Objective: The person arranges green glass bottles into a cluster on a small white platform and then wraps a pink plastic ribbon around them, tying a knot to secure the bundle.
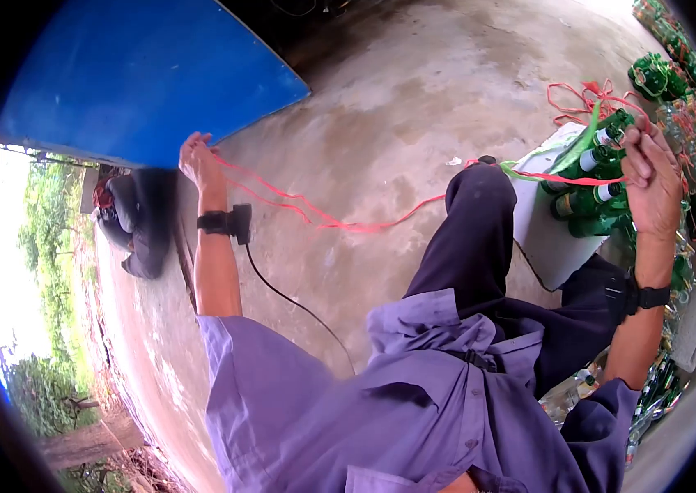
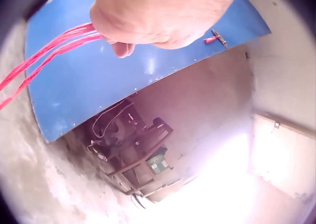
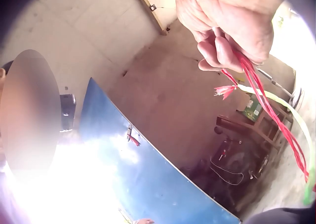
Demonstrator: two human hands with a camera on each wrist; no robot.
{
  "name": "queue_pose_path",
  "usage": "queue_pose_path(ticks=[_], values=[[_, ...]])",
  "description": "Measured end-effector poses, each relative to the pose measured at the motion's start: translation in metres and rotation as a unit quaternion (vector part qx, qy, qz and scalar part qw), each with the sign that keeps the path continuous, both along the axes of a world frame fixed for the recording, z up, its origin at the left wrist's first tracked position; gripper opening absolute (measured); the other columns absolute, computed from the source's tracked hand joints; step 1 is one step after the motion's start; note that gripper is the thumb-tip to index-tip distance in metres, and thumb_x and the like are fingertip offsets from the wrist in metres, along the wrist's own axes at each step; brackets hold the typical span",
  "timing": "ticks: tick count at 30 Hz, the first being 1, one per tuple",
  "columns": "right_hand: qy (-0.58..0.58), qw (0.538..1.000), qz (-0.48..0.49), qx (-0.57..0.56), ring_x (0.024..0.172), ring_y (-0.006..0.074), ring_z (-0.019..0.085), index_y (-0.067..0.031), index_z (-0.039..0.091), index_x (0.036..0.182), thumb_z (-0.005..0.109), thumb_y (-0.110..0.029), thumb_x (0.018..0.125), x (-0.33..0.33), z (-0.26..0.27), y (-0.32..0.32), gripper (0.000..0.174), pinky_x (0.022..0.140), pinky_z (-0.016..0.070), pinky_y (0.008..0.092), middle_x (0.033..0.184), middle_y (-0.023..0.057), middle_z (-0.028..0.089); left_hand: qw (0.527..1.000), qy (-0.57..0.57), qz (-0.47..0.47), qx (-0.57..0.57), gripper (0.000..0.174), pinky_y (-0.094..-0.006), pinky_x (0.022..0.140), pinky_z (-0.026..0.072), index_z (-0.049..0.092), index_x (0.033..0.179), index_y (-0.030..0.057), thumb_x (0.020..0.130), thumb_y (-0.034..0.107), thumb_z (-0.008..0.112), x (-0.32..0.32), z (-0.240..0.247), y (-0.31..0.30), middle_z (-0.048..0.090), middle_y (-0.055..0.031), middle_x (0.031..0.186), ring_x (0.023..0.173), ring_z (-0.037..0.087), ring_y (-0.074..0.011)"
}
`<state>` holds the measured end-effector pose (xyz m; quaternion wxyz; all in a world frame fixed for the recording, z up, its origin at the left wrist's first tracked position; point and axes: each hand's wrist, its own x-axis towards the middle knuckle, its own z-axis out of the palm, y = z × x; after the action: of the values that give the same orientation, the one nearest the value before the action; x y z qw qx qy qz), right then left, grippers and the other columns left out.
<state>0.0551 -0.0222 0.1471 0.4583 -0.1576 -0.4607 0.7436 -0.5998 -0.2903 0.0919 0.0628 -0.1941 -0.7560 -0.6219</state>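
My left hand (image 1: 200, 164) is raised by the corner of a blue panel (image 1: 151, 82) and grips red plastic twine (image 1: 278, 195). In the left wrist view two strands of the red twine (image 2: 54, 42) run out of the curled fingers. At the right, my right hand (image 1: 653, 172) pinches the twine above several green bottles (image 1: 590, 168) grouped by a pale board (image 1: 546, 234). The right wrist view shows red strands (image 3: 269, 105) and a pale green strip (image 3: 284, 101) hanging by the right fingers. Between the hands the twine sags across the bent knee.
More green bottles (image 1: 658, 78) are packed along the right edge. A dark bundle (image 1: 144, 222) lies at the left. A small tool with a red end (image 2: 216, 38) rests on the blue panel. Beyond the panel stands a wooden frame (image 2: 140, 157). A black cable (image 1: 298, 304) trails from the left wrist.
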Motion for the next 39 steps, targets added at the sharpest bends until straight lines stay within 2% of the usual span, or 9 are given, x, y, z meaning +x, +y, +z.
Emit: queue_pose_path(ticks=[6,8,10,14,17,24,33,36,39], values=[[-0.009,1.000,-0.020,-0.003,0.059,0.0013,0.039,0.0065,0.054,0.125,0.052,-0.007,0.096,-0.006,0.013,0.001,0.032,0.049,0.0301,0.0154,0.101,0.0076,0.058,0.938,0.146,-0.049,-0.312,0.034,-0.0277,0.062,0.0548,0.063,0.116,-0.0029,0.087,0.012,0.054,-0.061,-0.021,-0.010,0.071,-0.0130,0.089,0.070,0.069,-0.0167],[-0.055,0.998,-0.019,-0.002,0.057,0.0014,0.037,0.0069,0.055,0.123,0.054,-0.008,0.096,-0.017,0.020,-0.001,0.032,0.047,0.0287,0.0157,0.096,0.0070,0.059,0.861,0.113,-0.159,-0.470,0.031,-0.0401,0.077,0.0534,0.072,0.103,0.0139,0.076,0.021,0.061,-0.045,-0.038,-0.001,0.073,-0.0105,0.092,0.085,0.069,-0.0341],[-0.056,0.998,-0.006,0.002,0.056,0.0014,0.036,0.0062,0.057,0.121,0.054,-0.009,0.096,-0.028,0.024,-0.002,0.029,0.046,0.0276,0.0161,0.092,0.0064,0.060,0.845,0.149,-0.175,-0.483,0.029,-0.0370,0.073,0.0547,0.072,0.102,0.0076,0.078,0.018,0.060,0.003,-0.036,0.013,0.072,-0.0136,0.087,0.079,0.071,-0.0277],[-0.087,0.996,0.014,0.000,0.056,0.0009,0.035,0.0057,0.057,0.120,0.053,-0.013,0.098,-0.031,0.019,0.002,0.029,0.046,0.0265,0.0156,0.092,0.0036,0.059,0.934,-0.089,-0.274,-0.213,0.024,-0.0299,0.059,0.0561,0.064,0.105,-0.0059,0.091,0.009,0.051,0.058,-0.006,0.045,0.070,-0.0165,0.086,0.065,0.069,-0.0213],[-0.082,0.996,-0.012,-0.020,0.058,0.0006,0.034,0.0060,0.055,0.125,0.054,-0.013,0.098,-0.029,0.014,0.006,0.033,0.048,0.0269,0.0153,0.093,0.0026,0.055,0.961,0.000,-0.249,-0.121,0.025,-0.0296,0.060,0.0559,0.062,0.110,-0.0055,0.095,0.010,0.051,0.059,0.015,0.061,0.070,-0.0168,0.096,0.065,0.069,-0.0214],[-0.095,0.995,0.005,-0.002,0.059,0.0005,0.034,0.0072,0.051,0.130,0.053,-0.014,0.099,-0.021,0.023,0.027,0.038,0.048,0.0283,0.0152,0.096,0.0030,0.052,0.974,0.173,-0.122,-0.075,0.025,-0.0290,0.056,0.0550,0.060,0.112,-0.0047,0.097,0.012,0.050,0.077,0.079,0.071,0.071,-0.0148,0.104,0.063,0.070,-0.0216],[-0.041,0.991,0.094,0.090,0.062,0.0009,0.034,0.0100,0.041,0.137,0.050,-0.011,0.100,-0.024,0.087,0.055,0.043,0.049,0.0295,0.0151,0.101,0.0058,0.048,0.967,0.076,-0.239,-0.052,0.033,-0.0255,0.055,0.0520,0.057,0.122,-0.0040,0.096,0.016,0.053,0.091,0.091,0.081,0.068,-0.0135,0.114,0.059,0.064,-0.0137],[-0.067,0.985,-0.026,0.154,0.064,0.0013,0.035,0.0107,0.041,0.137,0.050,-0.010,0.100,-0.023,0.122,0.057,0.044,0.050,0.0290,0.0147,0.102,0.0062,0.048,0.957,0.134,-0.244,-0.082,0.027,-0.0265,0.052,0.0514,0.059,0.117,-0.0038,0.095,0.010,0.049,0.107,0.093,0.087,0.069,-0.0152,0.111,0.053,0.062,-0.0138],[-0.059,0.977,0.076,0.188,0.066,0.0058,0.044,0.0050,0.040,0.137,0.055,-0.014,0.097,-0.012,0.169,0.070,0.047,0.048,0.0341,0.0164,0.119,0.0120,0.052,0.944,0.122,-0.261,-0.164,0.026,-0.0238,0.053,0.0502,0.061,0.116,-0.0035,0.095,0.007,0.049,0.121,0.075,0.093,0.068,-0.0126,0.115,0.055,0.058,-0.0088]])
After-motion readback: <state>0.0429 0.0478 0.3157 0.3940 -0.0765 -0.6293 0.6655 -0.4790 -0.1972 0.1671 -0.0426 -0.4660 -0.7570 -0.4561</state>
